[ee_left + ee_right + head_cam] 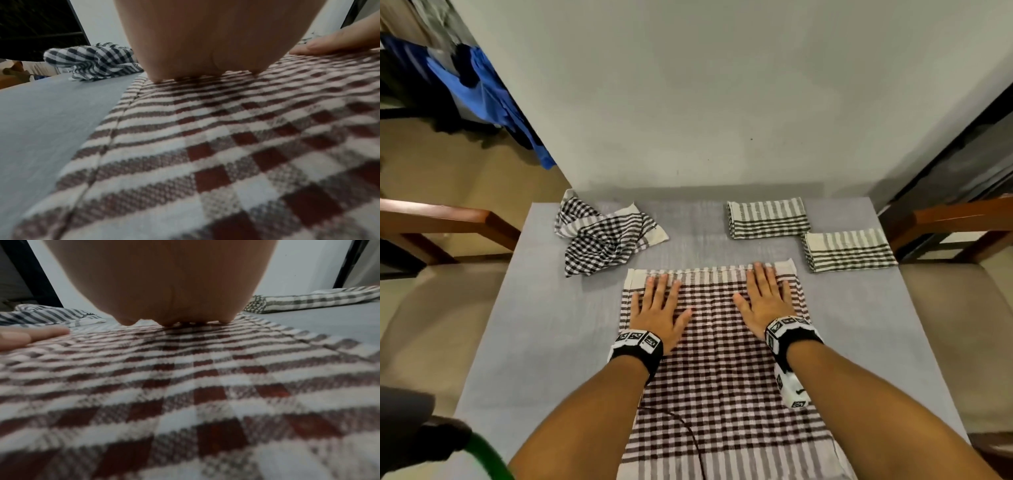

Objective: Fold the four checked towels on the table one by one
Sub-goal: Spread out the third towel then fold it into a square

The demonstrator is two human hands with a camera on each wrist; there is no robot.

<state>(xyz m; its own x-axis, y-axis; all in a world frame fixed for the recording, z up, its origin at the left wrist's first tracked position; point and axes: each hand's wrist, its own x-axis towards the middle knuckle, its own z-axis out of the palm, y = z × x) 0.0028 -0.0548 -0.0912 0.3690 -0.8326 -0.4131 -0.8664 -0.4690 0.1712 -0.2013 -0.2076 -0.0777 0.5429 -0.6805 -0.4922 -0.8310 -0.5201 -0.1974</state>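
A dark-red checked towel (722, 370) lies spread flat on the grey table (517, 325), reaching to the near edge. My left hand (659, 305) and right hand (765, 294) press flat on its far part, fingers straight and spread. In the left wrist view the palm (205, 40) bears on the red checks (236, 138); the right wrist view shows the other palm (164, 280) on the same towel (195, 386). A black checked towel (602, 236) lies crumpled at the far left. Two folded towels (768, 217) (849, 250) lie at the far right.
A grey wall (705, 102) rises behind the table's far edge. Wooden chair frames stand to the left (448, 222) and right (955, 219). Blue clothes (482, 92) hang at the upper left. A thin black cable (688, 431) runs over the towel near me.
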